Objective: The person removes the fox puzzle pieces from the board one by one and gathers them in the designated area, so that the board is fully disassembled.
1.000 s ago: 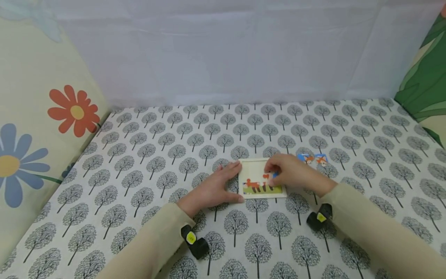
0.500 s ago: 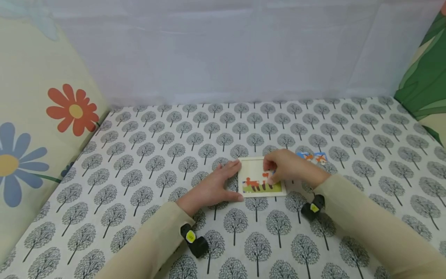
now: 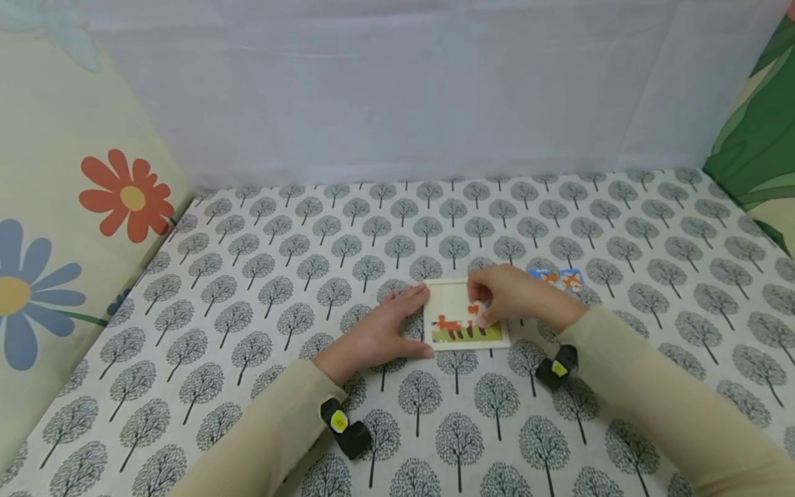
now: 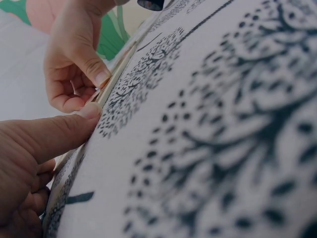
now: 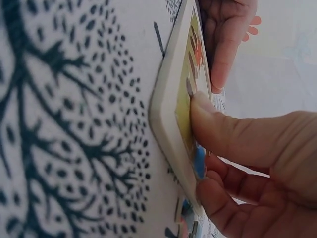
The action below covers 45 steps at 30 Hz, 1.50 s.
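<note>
A shallow pale-framed puzzle board (image 3: 446, 297) lies on the patterned cloth; fox puzzle pieces (image 3: 455, 330) fill its lower part, while its upper left shows bare cream. My left hand (image 3: 377, 339) rests against the board's left side, thumb at the near corner and straight fingers at the far one. Over the right part of the board, my right hand (image 3: 512, 293) pinches a puzzle piece between thumb and curled fingers. Its blue part (image 5: 199, 161) shows between them in the right wrist view; the rest is covered by the thumb and fingers.
Beyond the right hand lie loose blue-and-orange puzzle pieces (image 3: 570, 279) with fox faces. A tree-print cloth (image 3: 459, 442) covers the table. A white sheet (image 3: 397, 96) hangs behind, with flower-patterned panels (image 3: 43, 172) at the sides.
My right hand has shifted slightly left and settled lower over the board, and less blue shows beside its fingers. The left hand keeps its place on the board's left side.
</note>
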### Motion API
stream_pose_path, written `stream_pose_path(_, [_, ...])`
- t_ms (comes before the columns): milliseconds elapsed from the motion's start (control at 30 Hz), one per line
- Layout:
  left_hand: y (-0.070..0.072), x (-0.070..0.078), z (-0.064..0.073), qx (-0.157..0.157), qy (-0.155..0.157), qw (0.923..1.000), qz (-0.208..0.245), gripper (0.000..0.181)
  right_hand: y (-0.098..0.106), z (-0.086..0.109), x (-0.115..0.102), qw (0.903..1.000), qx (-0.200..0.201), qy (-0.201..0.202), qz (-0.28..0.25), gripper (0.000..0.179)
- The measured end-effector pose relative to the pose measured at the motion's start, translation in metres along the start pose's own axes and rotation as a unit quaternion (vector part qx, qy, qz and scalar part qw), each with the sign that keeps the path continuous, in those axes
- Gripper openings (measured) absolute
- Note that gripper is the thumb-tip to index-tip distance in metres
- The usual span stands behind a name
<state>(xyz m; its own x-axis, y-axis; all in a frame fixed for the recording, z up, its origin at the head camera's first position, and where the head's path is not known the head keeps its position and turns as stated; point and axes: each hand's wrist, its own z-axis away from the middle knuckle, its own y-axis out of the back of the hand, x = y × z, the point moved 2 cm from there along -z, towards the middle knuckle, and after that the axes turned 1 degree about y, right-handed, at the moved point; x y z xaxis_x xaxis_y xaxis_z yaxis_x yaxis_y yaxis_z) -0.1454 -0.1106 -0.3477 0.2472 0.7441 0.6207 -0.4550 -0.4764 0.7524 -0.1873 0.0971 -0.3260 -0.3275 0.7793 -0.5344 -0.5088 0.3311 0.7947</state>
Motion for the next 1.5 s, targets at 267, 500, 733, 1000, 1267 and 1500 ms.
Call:
stream_pose_path(267, [-0.001,-0.001,-0.001,0.006,-0.004,1.0,0.001,0.095,0.0,0.0,-0.001,0.9997,-0.01,0.022,-0.008,0.031])
stream_pose_path(500, [0.0,-0.001,-0.001,0.0,-0.002,1.0,0.002,0.095,0.0,0.001,0.0,0.9996,-0.012,0.024,-0.008,0.031])
stream_pose_path(733, [-0.001,-0.003,-0.002,-0.003,0.0,1.0,0.001,0.096,-0.002,0.002,0.006,0.9996,-0.009,0.02,-0.018,0.03])
stream_pose_path(1000, [-0.001,-0.003,-0.002,-0.003,-0.005,1.0,-0.002,0.095,-0.003,0.004,0.009,0.999,0.02,0.034,-0.019,0.017])
stream_pose_path(1267, [-0.001,-0.003,-0.002,-0.007,-0.002,1.0,-0.001,0.095,0.001,0.004,0.013,0.9989,0.021,0.039,-0.015,0.017])
stream_pose_path(1500, [-0.001,-0.003,-0.001,-0.004,-0.011,0.9999,-0.008,0.095,0.001,0.003,0.014,0.9985,0.024,0.044,-0.02,0.018])
